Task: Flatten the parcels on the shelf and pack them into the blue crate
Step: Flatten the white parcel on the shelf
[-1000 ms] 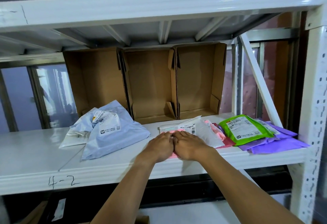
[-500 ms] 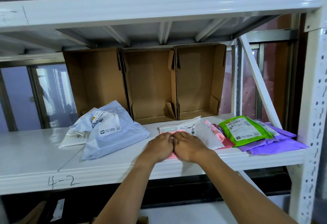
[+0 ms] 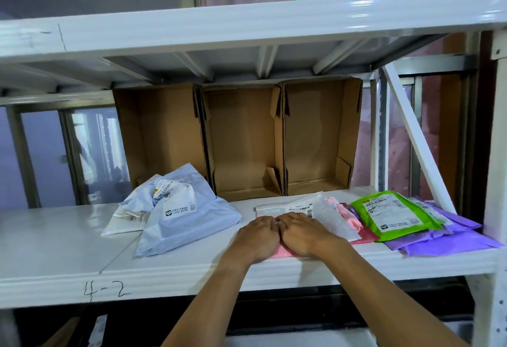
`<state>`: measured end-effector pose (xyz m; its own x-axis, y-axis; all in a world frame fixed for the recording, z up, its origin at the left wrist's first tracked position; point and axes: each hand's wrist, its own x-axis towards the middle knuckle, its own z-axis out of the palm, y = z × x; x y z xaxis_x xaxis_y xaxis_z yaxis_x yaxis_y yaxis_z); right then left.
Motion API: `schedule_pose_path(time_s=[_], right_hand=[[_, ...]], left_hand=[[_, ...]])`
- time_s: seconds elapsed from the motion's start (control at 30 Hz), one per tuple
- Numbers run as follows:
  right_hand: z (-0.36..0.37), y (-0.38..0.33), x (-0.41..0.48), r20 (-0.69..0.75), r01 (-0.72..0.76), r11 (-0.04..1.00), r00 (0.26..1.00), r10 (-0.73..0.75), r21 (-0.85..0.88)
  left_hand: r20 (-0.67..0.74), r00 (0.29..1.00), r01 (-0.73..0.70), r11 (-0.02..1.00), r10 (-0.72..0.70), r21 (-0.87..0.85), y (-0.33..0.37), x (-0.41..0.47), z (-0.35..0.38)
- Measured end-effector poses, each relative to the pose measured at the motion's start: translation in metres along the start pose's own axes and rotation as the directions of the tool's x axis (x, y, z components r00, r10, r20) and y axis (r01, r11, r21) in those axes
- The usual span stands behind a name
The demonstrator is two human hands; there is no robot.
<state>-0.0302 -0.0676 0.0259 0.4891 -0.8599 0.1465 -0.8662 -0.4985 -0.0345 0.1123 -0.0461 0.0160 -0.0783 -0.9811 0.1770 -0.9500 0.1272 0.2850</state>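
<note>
My left hand (image 3: 259, 238) and my right hand (image 3: 303, 233) lie side by side, palms down, pressing a flat pink parcel (image 3: 282, 253) near the front edge of the white shelf (image 3: 55, 248). Only a pink strip shows under my hands. A white parcel with a barcode label (image 3: 321, 213) lies partly over it to the right. Left of my hands a puffy light-blue parcel (image 3: 189, 220) rests on a white one (image 3: 123, 222). On the right a green parcel (image 3: 393, 215) tops purple parcels (image 3: 444, 239). The blue crate is out of view.
Three open cardboard boxes (image 3: 247, 141) stand on their sides at the back of the shelf. The upper shelf beam (image 3: 247, 26) hangs overhead. A white diagonal brace (image 3: 414, 138) and the right post (image 3: 498, 182) bound the right side. The shelf front reads "4-2".
Both hands stay pressed together on the pink parcel; the parcels have not moved. Only the view shifts slightly.
</note>
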Motion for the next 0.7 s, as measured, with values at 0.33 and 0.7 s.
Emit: schedule_pose_path(time_s=[0.33, 0.7], right_hand=[[-0.005, -0.006, -0.01, 0.04, 0.056, 0.995, 0.998, -0.053, -0.081], [0.003, -0.008, -0.021, -0.18, -0.016, 0.979, 0.982, 0.053, 0.201]], left_hand=[[0.023, 1.0, 0.015, 1.0, -0.015, -0.007, 0.007, -0.006, -0.005], [-0.26, 0.961, 0.057, 0.99, -0.09, -0.132, 0.012, -0.02, -0.004]])
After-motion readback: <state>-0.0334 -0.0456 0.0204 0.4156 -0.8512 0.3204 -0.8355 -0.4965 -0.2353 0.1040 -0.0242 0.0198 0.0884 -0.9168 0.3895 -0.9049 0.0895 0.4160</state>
